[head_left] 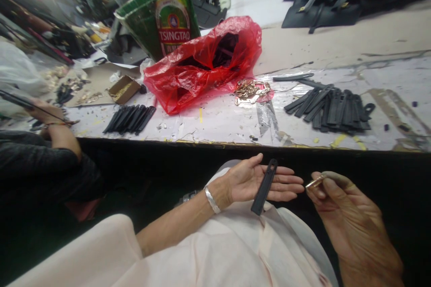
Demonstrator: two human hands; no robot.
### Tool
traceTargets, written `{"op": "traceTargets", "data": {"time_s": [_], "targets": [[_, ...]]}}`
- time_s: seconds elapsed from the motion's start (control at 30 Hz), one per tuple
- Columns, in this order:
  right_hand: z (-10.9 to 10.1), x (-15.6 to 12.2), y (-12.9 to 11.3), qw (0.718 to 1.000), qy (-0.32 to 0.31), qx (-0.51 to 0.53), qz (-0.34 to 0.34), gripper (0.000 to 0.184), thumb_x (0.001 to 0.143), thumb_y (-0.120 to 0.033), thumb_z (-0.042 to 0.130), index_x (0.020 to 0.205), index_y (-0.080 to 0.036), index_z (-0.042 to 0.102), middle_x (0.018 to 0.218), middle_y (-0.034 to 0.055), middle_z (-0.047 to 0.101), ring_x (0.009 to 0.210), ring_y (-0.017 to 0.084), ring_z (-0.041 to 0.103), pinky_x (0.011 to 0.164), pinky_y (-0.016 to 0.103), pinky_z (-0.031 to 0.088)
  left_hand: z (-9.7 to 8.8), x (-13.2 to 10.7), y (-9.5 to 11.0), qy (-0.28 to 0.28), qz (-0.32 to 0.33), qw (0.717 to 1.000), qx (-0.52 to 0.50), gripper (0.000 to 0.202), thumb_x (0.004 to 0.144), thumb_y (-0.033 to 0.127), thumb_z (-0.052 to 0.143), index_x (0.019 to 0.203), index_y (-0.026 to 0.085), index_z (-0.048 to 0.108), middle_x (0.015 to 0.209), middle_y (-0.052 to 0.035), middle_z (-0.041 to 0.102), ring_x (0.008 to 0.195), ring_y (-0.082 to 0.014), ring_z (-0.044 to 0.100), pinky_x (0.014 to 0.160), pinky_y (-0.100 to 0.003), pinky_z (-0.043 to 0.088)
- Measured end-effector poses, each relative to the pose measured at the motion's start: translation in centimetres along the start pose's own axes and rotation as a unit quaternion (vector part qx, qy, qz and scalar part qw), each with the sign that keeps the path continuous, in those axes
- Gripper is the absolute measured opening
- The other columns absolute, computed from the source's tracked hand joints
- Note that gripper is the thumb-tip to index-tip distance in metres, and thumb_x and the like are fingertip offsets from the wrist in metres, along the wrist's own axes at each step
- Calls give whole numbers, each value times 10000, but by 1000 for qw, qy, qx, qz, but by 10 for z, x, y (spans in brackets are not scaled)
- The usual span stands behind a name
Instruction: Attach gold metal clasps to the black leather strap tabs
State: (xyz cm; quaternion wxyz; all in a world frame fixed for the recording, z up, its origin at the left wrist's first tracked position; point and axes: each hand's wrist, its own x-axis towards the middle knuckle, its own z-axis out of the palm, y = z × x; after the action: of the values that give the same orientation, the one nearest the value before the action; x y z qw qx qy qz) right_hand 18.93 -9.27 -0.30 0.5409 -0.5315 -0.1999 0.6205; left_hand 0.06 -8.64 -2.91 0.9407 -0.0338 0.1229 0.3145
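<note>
The left hand (pixel 251 179) lies open, palm up, fingers spread and unclenched, with a black strap (pixel 264 187) resting across it. The strap is a flat, narrow strip, probably leather, with a rounded end and a long slot near its far end. Its long axis runs nearly front to back, tilted with the far end leaning toward the fingertips, and the slotted end points at the table. A metal bangle (pixel 212 200) circles the left wrist. The right hand (pixel 350 219) is pinched closed on a small gold fitting (pixel 314 182), held between thumb and fingertip, just beside the left hand's fingers but not touching them. Both hands are over a pale pink garment (pixel 208 251) on the person's lap.

Beyond is the table (pixel 215 130), its worn top patched with tape and scattered with scraps. On it lie two piles of black straps (pixel 129 119) (pixel 332 110), a heap of gold fittings (pixel 252 91), a red plastic bag (pixel 198 67) and a small cardboard box (pixel 124 89). Further back stand a green Tsingtao carton (pixel 164 18) and black handbags (pixel 323 4). At the left, a co-worker's hand (pixel 45 112) holds a long thin strip, with a dark sleeve (pixel 37 161) below it. Ceiling lights glow far off.
</note>
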Motion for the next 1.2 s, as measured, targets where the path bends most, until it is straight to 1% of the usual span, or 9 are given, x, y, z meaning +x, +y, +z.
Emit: {"op": "traceTargets", "data": {"time_s": [0.3, 0.47, 0.53, 0.6, 0.7, 0.8, 0.93, 1.1, 1.2], "targets": [[0, 1, 0, 1000, 0, 7, 4, 429, 382, -294, 972, 717, -177, 731, 752, 24, 679, 557, 76, 509, 583, 203, 535, 3, -2, 2, -5, -14, 999, -34, 531, 940, 332, 331, 1226, -56, 553, 1185, -231, 617, 1113, -295, 618, 977, -371, 422], [1, 1, 1, 1000, 0, 10, 0, 424, 373, -284, 972, 700, -179, 722, 749, 22, 675, 559, 77, 496, 569, 213, 521, 4, -4, 3, 16, -10, 998, -56, 533, 926, 295, 324, 1264, -67, 521, 1170, -235, 627, 1105, -299, 621, 960, -377, 438], [2, 1, 1, 1000, -1, 12, -6, 422, 379, -274, 969, 708, -175, 724, 750, 24, 672, 562, 78, 495, 561, 211, 512, 6, -4, 3, 36, -12, 997, -61, 553, 928, 291, 323, 1315, -75, 472, 1141, -243, 637, 1071, -300, 633, 892, -370, 470], [3, 1, 1, 1000, -4, 15, -8, 406, 394, -265, 967, 707, -170, 725, 741, 29, 667, 559, 79, 493, 546, 211, 498, 10, -5, 3, 61, -15, 995, -71, 565, 932, 284, 323, 1355, -78, 422, 1089, -250, 650, 965, -276, 656, 737, -315, 492], [2, 1, 1, 1000, -11, 22, -8, 372, 417, -249, 962, 692, -165, 726, 736, 32, 660, 545, 78, 483, 513, 211, 473, 16, -5, 5, 102, -16, 991, -84, 547, 938, 260, 314, 1361, -73, 406, 973, -242, 668, 739, -205, 627, 506, -223, 391], [1, 1, 1, 1000, -16, 21, -9, 361, 434, -244, 959, 703, -169, 730, 751, 33, 661, 548, 81, 480, 507, 217, 467, 19, -5, 6, 130, -21, 988, -82, 508, 935, 234, 308, 1318, -67, 453, 886, -217, 666, 628, -172, 555, 436, -213, 313], [0, 1, 2, 1000, -15, 13, -10, 352, 445, -250, 951, 707, -173, 729, 745, 30, 655, 557, 83, 475, 512, 223, 462, 18, -3, 5, 139, -14, 988, -71, 435, 916, 200, 349, 1213, -55, 540, 846, -197, 651, 631, -164, 546, 446, -218, 312], [2, 2, 2, 1000, -16, 14, -4, 358, 433, -250, 951, 705, -173, 731, 758, 35, 658, 559, 86, 471, 510, 233, 455, 16, 0, 0, 163, 21, 986, -11, 265, 897, 116, 410, 997, 25, 638, 818, -147, 651, 643, -127, 579, 504, -195, 348], [2, 3, 2, 1000, -10, 20, 6, 378, 408, -246, 960, 698, -169, 730, 757, 43, 669, 555, 86, 477, 519, 236, 459, 16, 1, -4, 168, 41, 984, 39, 260, 912, 127, 404, 958, 30, 641, 880, -162, 676, 739, -164, 649, 668, -248, 459]]}}
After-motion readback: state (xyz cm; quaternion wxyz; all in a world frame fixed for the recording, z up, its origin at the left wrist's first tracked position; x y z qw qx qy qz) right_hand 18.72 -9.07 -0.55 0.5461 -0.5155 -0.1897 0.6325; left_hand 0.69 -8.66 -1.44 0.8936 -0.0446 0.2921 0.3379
